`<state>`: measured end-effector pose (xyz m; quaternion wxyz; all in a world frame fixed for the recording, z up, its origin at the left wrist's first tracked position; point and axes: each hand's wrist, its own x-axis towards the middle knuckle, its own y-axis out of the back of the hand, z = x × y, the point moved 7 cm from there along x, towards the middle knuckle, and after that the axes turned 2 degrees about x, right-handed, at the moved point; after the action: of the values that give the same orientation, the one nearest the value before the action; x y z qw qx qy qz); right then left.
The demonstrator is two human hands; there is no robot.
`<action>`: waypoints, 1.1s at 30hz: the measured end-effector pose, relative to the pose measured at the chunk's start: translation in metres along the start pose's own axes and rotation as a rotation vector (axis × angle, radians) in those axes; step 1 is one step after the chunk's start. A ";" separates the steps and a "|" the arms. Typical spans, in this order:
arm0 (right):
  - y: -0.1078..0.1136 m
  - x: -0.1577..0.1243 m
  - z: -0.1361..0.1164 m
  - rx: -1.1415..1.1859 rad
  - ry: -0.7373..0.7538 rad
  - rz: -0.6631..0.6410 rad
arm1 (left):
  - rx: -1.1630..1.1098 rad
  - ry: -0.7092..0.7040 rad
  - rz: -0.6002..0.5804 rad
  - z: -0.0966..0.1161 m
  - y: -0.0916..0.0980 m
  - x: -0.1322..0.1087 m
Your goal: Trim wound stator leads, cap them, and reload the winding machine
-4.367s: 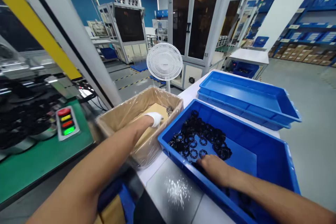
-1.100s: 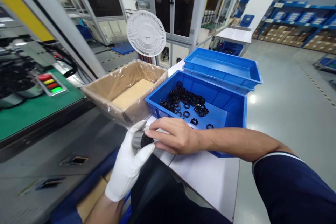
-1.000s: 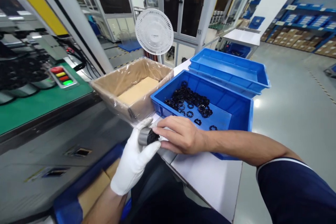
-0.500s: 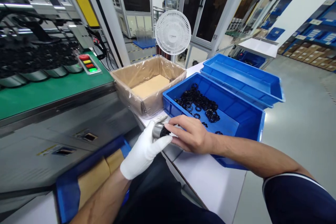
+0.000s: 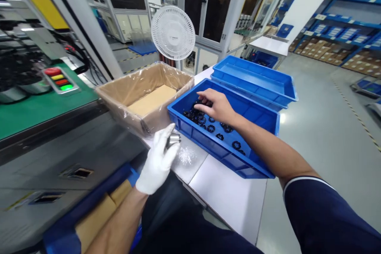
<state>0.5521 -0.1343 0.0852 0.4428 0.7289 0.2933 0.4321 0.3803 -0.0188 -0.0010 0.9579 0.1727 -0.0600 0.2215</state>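
Observation:
My left hand [image 5: 159,158], in a white glove, is closed around a short silver metal cylinder [image 5: 175,139]. The fingers cover much of this cylinder, and it sits just above the white table, near the blue bin's front wall. Bare and reaching into the blue plastic bin [image 5: 205,139], my right hand [image 5: 216,105] is over a pile of black notched plastic rings [image 5: 195,116]. Its thumb and fingers are apart, with dark rings showing behind the gap. More loose black rings [image 5: 236,145] lie scattered on the bin floor.
A plastic-lined cardboard box [image 5: 145,99] stands left of the bin. Behind are stacked blue trays [image 5: 253,77] and a white fan [image 5: 173,33]. A green-topped machine [image 5: 80,99] with a button panel [image 5: 61,80] is at left. Small white bits [image 5: 187,156] lie on the table.
My right hand has left the metal cylinder and moved up and right into the blue bin. The black part seen at the cylinder's end is out of sight. The view has turned right.

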 end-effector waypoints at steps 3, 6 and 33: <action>-0.025 0.002 0.054 -0.229 -0.319 -0.319 | 0.255 0.014 -0.088 -0.033 -0.030 0.012; -0.057 -0.008 0.073 -0.254 -0.397 -0.522 | 0.262 0.049 -0.125 -0.050 -0.042 0.011; 0.030 -0.067 -0.114 0.575 0.523 0.407 | -0.364 0.080 0.030 0.058 0.009 -0.030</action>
<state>0.4212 -0.1569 0.1141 0.0385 0.7316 0.3544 0.5811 0.3472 -0.0437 0.0503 0.9715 -0.0132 -0.0637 0.2281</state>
